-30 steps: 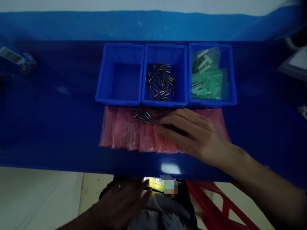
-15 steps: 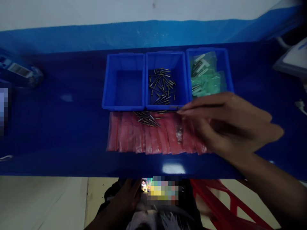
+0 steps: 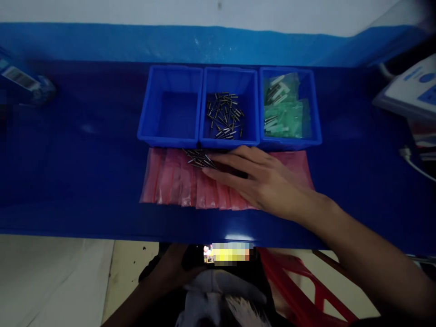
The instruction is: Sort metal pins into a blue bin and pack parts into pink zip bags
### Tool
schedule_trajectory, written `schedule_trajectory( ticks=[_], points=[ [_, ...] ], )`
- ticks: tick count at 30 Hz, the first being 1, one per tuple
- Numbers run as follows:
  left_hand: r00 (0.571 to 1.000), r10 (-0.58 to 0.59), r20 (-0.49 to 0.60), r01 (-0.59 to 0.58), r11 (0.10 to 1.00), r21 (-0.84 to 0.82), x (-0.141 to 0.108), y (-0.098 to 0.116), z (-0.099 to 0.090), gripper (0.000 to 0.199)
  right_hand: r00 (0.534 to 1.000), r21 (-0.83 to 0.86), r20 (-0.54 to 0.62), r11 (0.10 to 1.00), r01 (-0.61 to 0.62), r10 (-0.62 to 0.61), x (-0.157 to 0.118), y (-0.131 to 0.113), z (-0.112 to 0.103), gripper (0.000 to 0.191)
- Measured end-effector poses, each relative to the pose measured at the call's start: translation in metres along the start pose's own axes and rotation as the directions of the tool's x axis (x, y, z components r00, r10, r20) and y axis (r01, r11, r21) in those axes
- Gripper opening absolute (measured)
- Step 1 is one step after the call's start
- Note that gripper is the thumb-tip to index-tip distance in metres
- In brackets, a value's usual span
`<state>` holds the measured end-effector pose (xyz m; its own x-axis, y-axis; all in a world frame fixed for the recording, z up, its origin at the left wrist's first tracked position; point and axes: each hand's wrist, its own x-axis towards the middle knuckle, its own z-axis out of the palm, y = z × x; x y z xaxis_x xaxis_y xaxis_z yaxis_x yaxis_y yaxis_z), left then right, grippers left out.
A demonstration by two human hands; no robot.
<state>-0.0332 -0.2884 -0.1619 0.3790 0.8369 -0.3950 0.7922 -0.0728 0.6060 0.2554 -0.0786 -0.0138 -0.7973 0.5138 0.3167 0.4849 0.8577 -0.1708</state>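
My right hand [image 3: 252, 175] reaches over a row of pink plastic bags [image 3: 177, 181], its fingertips at a small pile of metal rivets [image 3: 197, 159] on the bags. Its fingers are apart, and nothing shows held between them. Low in the view, my left hand [image 3: 177, 268] is beside a lit phone [image 3: 228, 253] over my lap; its fingers are dark and hard to make out. Behind the bags, a middle blue bin [image 3: 230, 143] contains more rivets [image 3: 225, 113], and a right blue bin [image 3: 291, 142] contains green bags [image 3: 286, 113] of pale and metal pieces.
The left blue bin [image 3: 168, 140] adjoins the middle one. A blue package [image 3: 20, 79] lies at the far left. At the right are a white box [image 3: 412, 88] and a cable [image 3: 418, 165]. A red stool [image 3: 303, 281] stands below the table edge.
My right hand has moved left and down onto the rivet pile, its fingers now spread instead of pinched together. The view has shifted slightly. The left hand remains by the phone.
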Motion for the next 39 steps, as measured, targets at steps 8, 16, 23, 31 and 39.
schedule_trajectory(
  ticks=[8, 16, 23, 31, 39],
  points=[
    [1.0, 0.022, 0.015, -0.022, 1.0, 0.018, -0.011, -0.011, 0.001, 0.064, 0.997, 0.027, -0.066, 0.999, -0.026, 0.028, 0.003, 0.0, 0.003, 0.027],
    [0.996, 0.08, 0.034, -0.081, 0.996, 0.027, -0.012, -0.016, -0.004, 0.07, 0.981, 0.139, -0.147, 0.985, -0.107, 0.127, 0.001, -0.004, 0.008, 0.025],
    [0.998, 0.038, -0.043, -0.036, 0.998, 0.05, -0.008, -0.011, 0.011, 0.058, 0.945, 0.193, -0.264, 0.971, -0.142, 0.19, 0.003, -0.008, -0.002, 0.02],
    [0.994, 0.046, -0.1, -0.039, 0.997, 0.065, -0.007, -0.016, 0.01, 0.058, 0.774, 0.563, -0.327, 0.77, -0.301, 0.543, 0.008, -0.011, -0.015, 0.018],
    [0.991, 0.077, -0.109, -0.065, 0.992, 0.109, -0.002, -0.013, 0.01, 0.064, 0.716, 0.746, -0.29, 0.618, -0.246, 0.635, 0.01, -0.009, -0.024, 0.039]
  ],
)
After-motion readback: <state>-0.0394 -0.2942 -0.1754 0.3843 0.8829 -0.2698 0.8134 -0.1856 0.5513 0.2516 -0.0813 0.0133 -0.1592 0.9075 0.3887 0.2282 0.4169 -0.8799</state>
